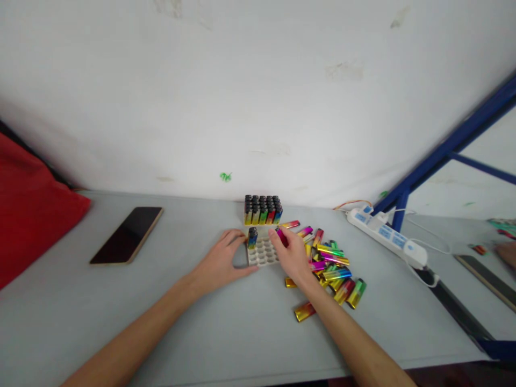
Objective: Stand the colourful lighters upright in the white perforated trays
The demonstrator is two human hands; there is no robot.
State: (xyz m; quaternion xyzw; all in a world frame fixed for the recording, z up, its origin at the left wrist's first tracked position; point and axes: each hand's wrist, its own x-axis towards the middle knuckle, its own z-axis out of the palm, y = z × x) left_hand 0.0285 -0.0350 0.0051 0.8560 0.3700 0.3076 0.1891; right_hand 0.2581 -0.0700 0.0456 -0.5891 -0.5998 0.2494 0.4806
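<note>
A pale tray (266,257) with rows of round holes lies on the table. My left hand (220,263) steadies it, fingers at its back left and thumb at its front left corner. A pair of upright lighters (252,238) with black tops stands in the tray's left back holes. My right hand (293,257) is over the tray's right side, pinching a magenta lighter (279,234) that the fingers partly cover. To the right and partly beneath my right forearm spreads a pile of shiny, colourful lighters (335,274), lying on their sides.
Behind the tray, a block of upright black-topped lighters (263,210) stands near the wall. A dark phone-like slab (128,235) lies at left, beside a red cloth (32,204). At right are a white power strip (387,236) with cables and a blue metal frame (439,156).
</note>
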